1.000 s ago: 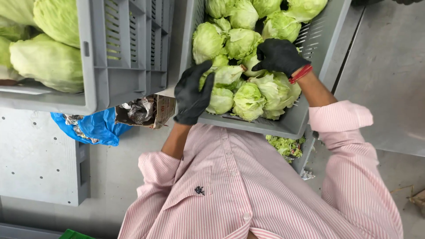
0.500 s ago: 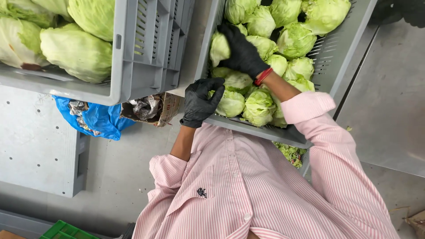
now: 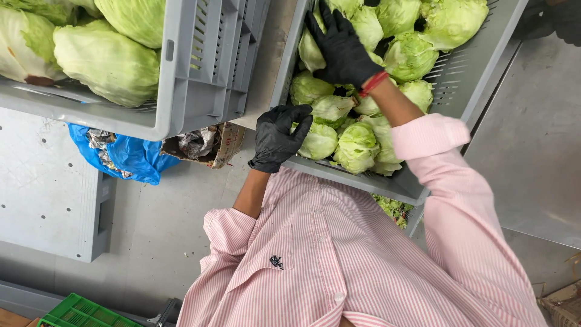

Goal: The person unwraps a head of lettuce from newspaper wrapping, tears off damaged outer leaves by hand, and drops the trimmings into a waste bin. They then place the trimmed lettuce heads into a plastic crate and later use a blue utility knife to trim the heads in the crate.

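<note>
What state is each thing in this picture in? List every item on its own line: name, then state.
Left hand: black-gloved, gripping the crate rim.
Right hand: black-gloved, spread flat on the lettuce heads.
Lettuce heads: piled loose in the crate.
Grey crate: nearly full.
Second grey crate: holds larger pale heads.
Blue bag: crumpled under it.

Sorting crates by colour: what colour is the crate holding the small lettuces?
Grey crate, clearest in the head view.

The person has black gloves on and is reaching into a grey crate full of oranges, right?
Not quite. The head view shows the grey crate holds green lettuces, not oranges. The black gloves are right: the left hand is at the crate's near rim and the right hand lies on the lettuces.
</note>
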